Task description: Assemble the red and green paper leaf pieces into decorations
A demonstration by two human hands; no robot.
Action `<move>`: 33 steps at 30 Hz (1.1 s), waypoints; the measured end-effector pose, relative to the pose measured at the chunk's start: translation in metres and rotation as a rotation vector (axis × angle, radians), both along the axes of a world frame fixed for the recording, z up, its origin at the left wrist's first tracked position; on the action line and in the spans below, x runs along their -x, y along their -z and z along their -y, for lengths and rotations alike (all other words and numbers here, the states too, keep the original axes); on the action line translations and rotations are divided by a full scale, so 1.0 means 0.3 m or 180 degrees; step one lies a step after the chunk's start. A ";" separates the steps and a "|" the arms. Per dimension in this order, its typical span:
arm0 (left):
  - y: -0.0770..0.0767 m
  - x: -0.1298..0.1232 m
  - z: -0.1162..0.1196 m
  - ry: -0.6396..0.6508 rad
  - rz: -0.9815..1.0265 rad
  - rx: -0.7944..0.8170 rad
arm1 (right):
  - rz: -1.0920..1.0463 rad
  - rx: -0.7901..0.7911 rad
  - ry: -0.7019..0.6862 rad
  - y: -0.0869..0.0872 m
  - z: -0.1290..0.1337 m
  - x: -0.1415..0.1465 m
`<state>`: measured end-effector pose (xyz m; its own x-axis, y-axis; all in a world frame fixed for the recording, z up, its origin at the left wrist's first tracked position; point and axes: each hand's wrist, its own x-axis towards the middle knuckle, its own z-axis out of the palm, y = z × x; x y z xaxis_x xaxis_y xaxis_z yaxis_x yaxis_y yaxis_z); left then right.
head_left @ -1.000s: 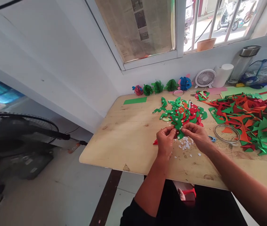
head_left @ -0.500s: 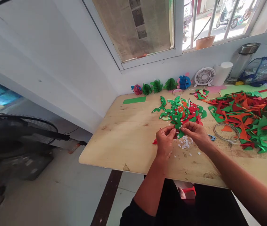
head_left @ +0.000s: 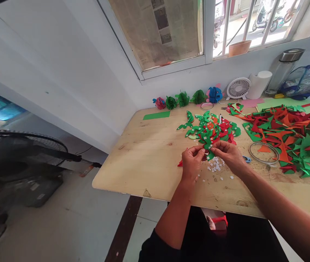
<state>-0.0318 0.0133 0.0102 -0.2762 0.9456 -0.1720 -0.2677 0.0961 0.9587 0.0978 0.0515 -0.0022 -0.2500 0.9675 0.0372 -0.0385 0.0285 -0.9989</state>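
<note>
My left hand (head_left: 191,163) is closed in a pinch over the wooden table, thumb and fingers on a small paper cutout (head_left: 206,155), mostly hidden and dark red where it shows. Right beside it, my right hand (head_left: 228,154) pinches with its fingertips close to the same cutout; what sits between those fingers is too small to make out. Just beyond both hands lies a pile of green, red and orange paper cutouts (head_left: 212,128) dotted with white squares. Small white squares (head_left: 215,166) are scattered below my fingers. A red piece (head_left: 180,163) pokes out left of my left hand.
A heap of paper scraps (head_left: 288,134) covers the right side, with a clear ring (head_left: 264,153) at its edge and a blue handle (head_left: 247,159) nearby. Paper ornaments (head_left: 183,99), a small white fan (head_left: 238,88) and a glass bottle (head_left: 283,72) line the wall.
The view has shifted very slightly. Both hands keep the same pinch at the same place, and nothing on the table has visibly moved.
</note>
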 end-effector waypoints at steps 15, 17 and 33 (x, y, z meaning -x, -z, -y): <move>-0.023 0.001 0.005 0.0049 0.0098 0.0009 | -0.0169 0.0140 -0.0036 0.018 0.000 0.001; -0.026 -0.001 0.006 0.0032 0.0112 -0.0007 | -0.0180 0.0165 -0.0054 0.018 0.000 0.002; 0.003 -0.003 -0.009 -0.0229 0.0001 -0.0025 | -0.0112 0.0182 -0.0053 0.012 0.007 0.006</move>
<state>-0.0308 0.0161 0.0094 -0.3435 0.9246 -0.1646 -0.2739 0.0690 0.9593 0.0959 0.0495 -0.0059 -0.2655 0.9641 -0.0089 -0.0736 -0.0294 -0.9969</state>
